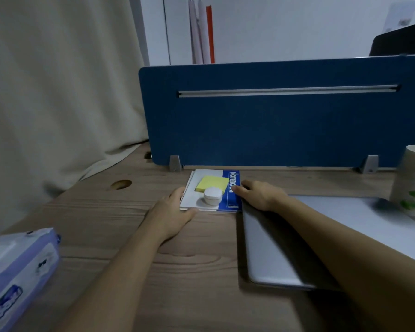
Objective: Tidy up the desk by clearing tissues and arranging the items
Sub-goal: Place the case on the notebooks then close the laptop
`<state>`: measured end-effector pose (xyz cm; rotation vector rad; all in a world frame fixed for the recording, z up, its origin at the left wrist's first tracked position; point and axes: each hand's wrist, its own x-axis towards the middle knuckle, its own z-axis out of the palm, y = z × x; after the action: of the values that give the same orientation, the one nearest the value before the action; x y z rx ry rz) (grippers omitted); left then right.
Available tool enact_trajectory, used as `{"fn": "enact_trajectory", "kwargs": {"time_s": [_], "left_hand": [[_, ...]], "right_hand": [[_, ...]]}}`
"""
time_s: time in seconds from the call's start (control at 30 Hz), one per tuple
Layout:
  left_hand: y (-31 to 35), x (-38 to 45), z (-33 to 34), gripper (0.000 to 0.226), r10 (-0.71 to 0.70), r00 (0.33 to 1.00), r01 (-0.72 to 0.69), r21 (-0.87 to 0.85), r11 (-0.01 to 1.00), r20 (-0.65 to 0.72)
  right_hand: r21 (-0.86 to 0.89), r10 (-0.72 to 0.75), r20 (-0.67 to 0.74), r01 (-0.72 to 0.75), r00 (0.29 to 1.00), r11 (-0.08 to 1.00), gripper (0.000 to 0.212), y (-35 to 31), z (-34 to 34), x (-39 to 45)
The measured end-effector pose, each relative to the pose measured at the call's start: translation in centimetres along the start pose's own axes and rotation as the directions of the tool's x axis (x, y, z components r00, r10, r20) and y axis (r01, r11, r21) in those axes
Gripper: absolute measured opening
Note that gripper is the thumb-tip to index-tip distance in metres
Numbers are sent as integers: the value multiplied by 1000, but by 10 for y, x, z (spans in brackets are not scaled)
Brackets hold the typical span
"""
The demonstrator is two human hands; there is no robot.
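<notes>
The desk (201, 259) is carrying a closed laptop (321, 226) at right and, just beside it against the blue divider (273, 130), a notebook (210, 192) supporting a yellow sticky pad (211, 183) and a small white jar (212, 195). The left hand (175, 214) and right hand (259, 195) are lying flat and unclenched against the notebook's opposite edges, grasping nothing, apparently squaring the stack. The arranging step is in hand; next, the tissue pack (17, 271) at near left probably needs placing.

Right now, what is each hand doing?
Left hand: open, fingers against the blue-and-white notebook's left edge.
Right hand: open, flat against its right edge.
</notes>
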<state>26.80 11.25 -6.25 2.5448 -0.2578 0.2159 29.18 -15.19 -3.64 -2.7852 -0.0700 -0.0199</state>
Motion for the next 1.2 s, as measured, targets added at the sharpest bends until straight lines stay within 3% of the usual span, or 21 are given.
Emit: {"fn": "enact_trajectory", "kwargs": {"time_s": [0.3,0.83,1.2], "left_hand": [[-3,10,4,73,24,999,-23,32,999,-31],[4,7,4,58,33,990,-27,52,998,-137],[0,10,6,49,37,988,-31,45,999,-147]], "right_hand": [[-113,-69,89,79,994,990,68,-1,4,17],[-139,-75,56,82,996,987,79,-10,7,-5],[-102,-126,-34,122,991,987,68,-5,12,2]]}}
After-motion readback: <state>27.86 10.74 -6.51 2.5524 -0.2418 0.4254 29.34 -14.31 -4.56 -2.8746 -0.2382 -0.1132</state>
